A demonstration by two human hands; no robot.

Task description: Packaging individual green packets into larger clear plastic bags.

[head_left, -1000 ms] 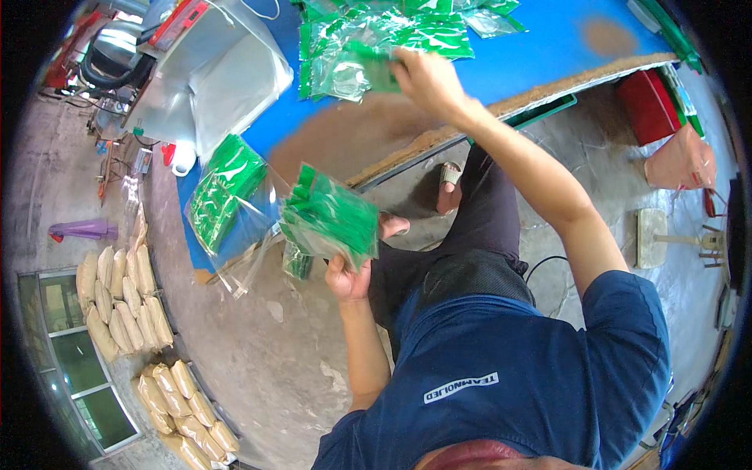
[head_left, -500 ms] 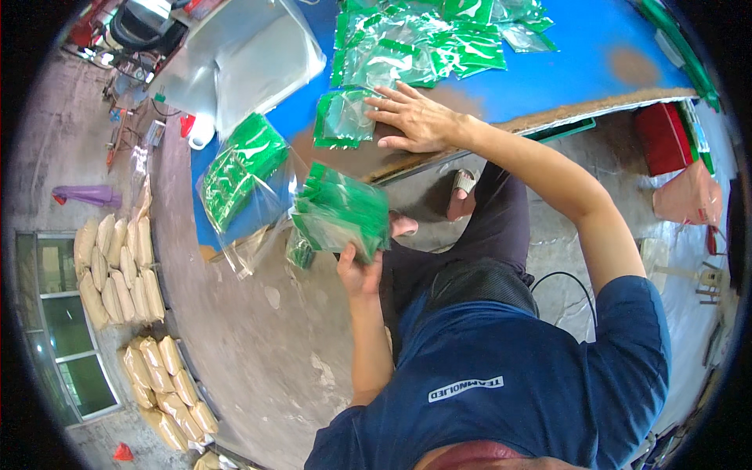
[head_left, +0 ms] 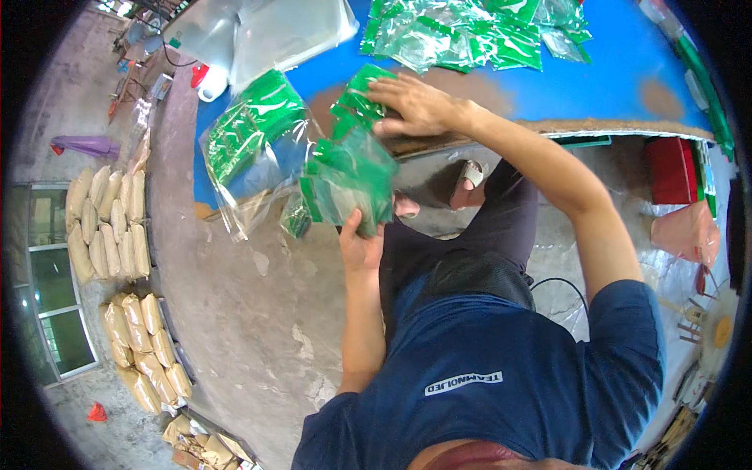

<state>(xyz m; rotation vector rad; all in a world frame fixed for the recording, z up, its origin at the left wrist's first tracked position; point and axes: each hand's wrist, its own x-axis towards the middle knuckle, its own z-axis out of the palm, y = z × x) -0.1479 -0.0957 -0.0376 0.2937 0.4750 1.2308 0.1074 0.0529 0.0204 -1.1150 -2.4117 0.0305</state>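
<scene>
My left hand [head_left: 363,241] grips the lower edge of a fanned stack of green-and-clear plastic packets [head_left: 348,188], held just off the table's near edge. On the brown worn strip of that edge, my right hand [head_left: 415,103] lies palm down, fingers stretched over a few more green packets [head_left: 356,98]. These reach down to the top of the held stack, and whether they touch it I cannot tell. Left of both hands is a large clear bag [head_left: 274,168] with green packets inside, partly overhanging the edge. A loose pile of green-and-clear packets [head_left: 462,39] lies farther back.
The blue table [head_left: 611,63] spans the far side. Clear plastic sheets [head_left: 294,35] lie at its left, near a white-and-red object [head_left: 210,82]. A red bin [head_left: 671,171] and a pinkish bag [head_left: 686,233] are at right. Filled tan sacks [head_left: 110,223] stand on the left.
My right hand has drawn the packets at the table edge toward the stack in my left hand. The left hand keeps its grip. The whole view has shifted slightly.
</scene>
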